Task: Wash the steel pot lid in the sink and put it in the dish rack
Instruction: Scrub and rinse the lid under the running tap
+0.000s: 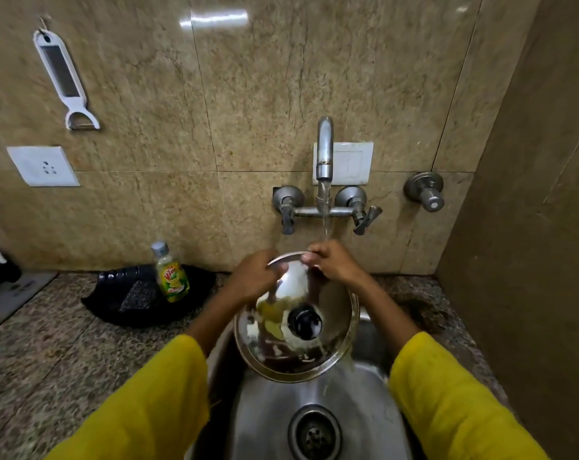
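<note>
While water is running down from the tap (324, 151), both hands are gripping the steel pot lid (296, 322) at its far rim, holding it tilted over the sink (318, 416). Fingers of the left hand (253, 277) are curling over the upper left edge of the lid, and those of the right hand (331, 262) are pinching the top edge just beside them, right where the stream is landing. With its domed outer side facing the camera, the lid is showing its black knob (304, 322) near the middle, and yellowish suds are clinging to the metal left of the knob and dripping off the lower right rim. Yellow sleeves (447, 403) are covering both forearms. Below the lid, the drain (314, 433) is sitting in the sink's bottom. On the speckled counter (49, 343) to the left, a bottle of dish soap (170, 273) is standing upright on a black tray (115, 303), beside a dark scrubbing pad. Higher up, a white peeler (64, 81) is hanging on the tiled wall above a white socket (42, 166).
</note>
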